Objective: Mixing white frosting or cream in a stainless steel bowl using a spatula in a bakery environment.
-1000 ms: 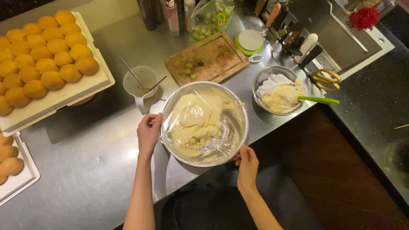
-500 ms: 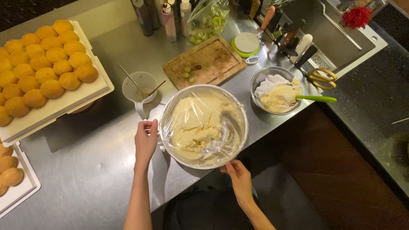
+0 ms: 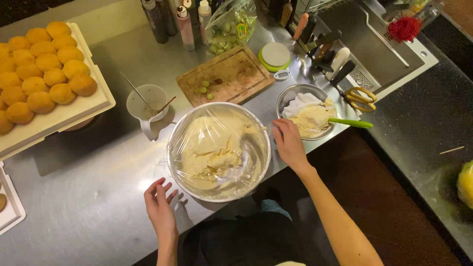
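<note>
A large steel mixing bowl (image 3: 173, 170) of pale dough stands on the steel counter, covered with clear plastic wrap (image 3: 217, 148). My left hand (image 3: 160, 204) hovers open just off the bowl's near left rim, fingers spread, touching nothing. My right hand (image 3: 289, 144) rests flat against the bowl's right rim, fingers on the wrap's edge. A smaller steel bowl (image 3: 291, 94) with dough and a white cloth sits just right of that hand, a green-handled spatula (image 3: 351, 122) lying in it.
A wooden cutting board (image 3: 231, 76) with green bits lies behind the bowl. A white cup (image 3: 147, 101) with sticks stands left of it. White trays of golden buns (image 3: 44, 74) fill the far left. Scissors (image 3: 359, 98), knives, bottles and a sink (image 3: 374, 44) sit at the back right.
My left hand has come off the bowl's left rim and dropped toward the near edge. My right hand has moved from the near side up to the bowl's right rim.
</note>
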